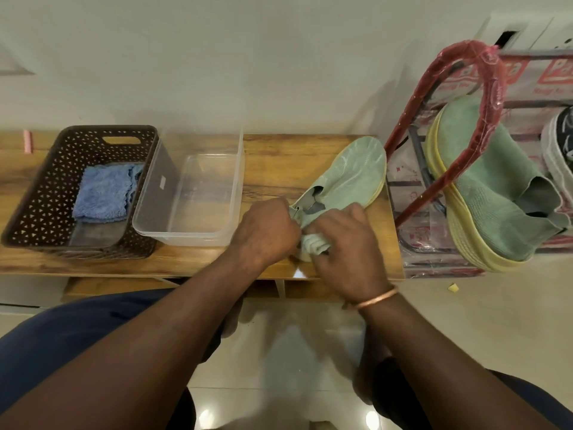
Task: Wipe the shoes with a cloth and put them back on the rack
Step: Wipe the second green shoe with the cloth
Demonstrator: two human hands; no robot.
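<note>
Green pair, progress: we are judging the job as partway through. One green shoe [347,178] is lying on the wooden table [273,162] under the hands, and the second green shoe [493,193] is sitting on the rack [468,46] at the right.
Step in hand: we are reading this as wiping at the heel end of the green shoe; nothing is touching the toe end.
Left to do: we are expecting the rest of this shoe to need wiping, then its return to the rack. Whether the second green shoe is wiped we are not able to tell.
Dark shoe [561,144]: sitting on the rack at the frame edge, half cut off; we are leaving its state open.
Left hand [266,231]: fingers are curling round the heel collar of the green shoe and holding it steady.
Right hand [344,243]: fingers are bunching the cloth [313,248] and pressing it against the heel; a bangle [376,301] is riding on the wrist.
Cloth: pale green, ribbed, crumpled small between the two hands. We are finding its edges hard to trace, since its colour is close to the shoe's.
Shoe's look: knitted mint-green upper, pale yellow sole, collar sagging open, toe pointing away toward the rack; no obvious dirt is showing.
Spare things: a blue cloth [104,193] is lying in the brown basket [37,187] at the left, with a clear tub [186,237] just beside it, between basket and shoe.
</note>
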